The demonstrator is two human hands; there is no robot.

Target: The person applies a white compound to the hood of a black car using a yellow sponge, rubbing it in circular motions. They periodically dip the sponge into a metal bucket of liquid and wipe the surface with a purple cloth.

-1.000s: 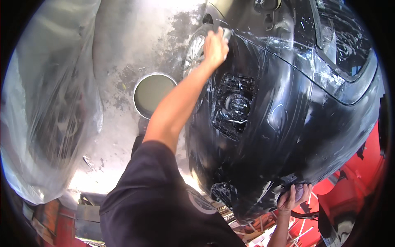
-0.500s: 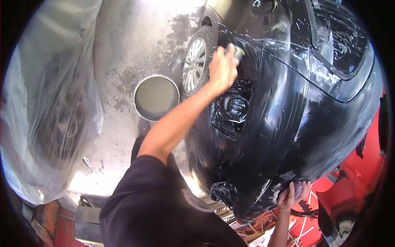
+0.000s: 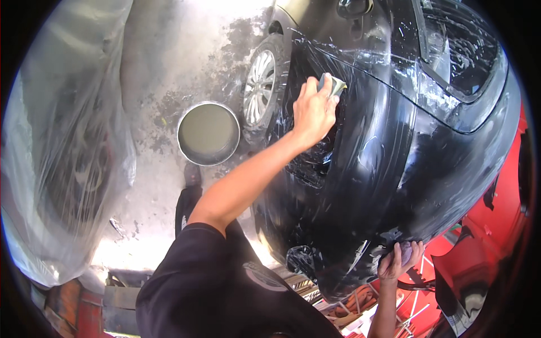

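Observation:
My left hand [image 3: 315, 110] grips a small sanding block [image 3: 337, 86] with a pale, yellowish edge. It rests against the wet black front corner of a car [image 3: 383, 152], above the dark light recess [image 3: 315, 163], which my hand and forearm partly cover. Whitish streaks and smears lie on the paint. Lower right, my right hand [image 3: 398, 262] is closed around a purplish sponge [image 3: 407, 253], held against the bumper's lower edge. The fingers hide part of the sponge.
A round bucket [image 3: 235, 147] of murky grey-green liquid stands on the stained concrete floor [image 3: 152, 169], beside the car's wheel [image 3: 260, 84]. Clear plastic sheeting [image 3: 73, 124] drapes a large shape at left. Red panels [image 3: 490, 225] and clutter lie beyond the bumper at lower right.
My left hand has moved with the sanding block a little right and down along the panel, over the light recess. My right hand stays nearly in place with the sponge.

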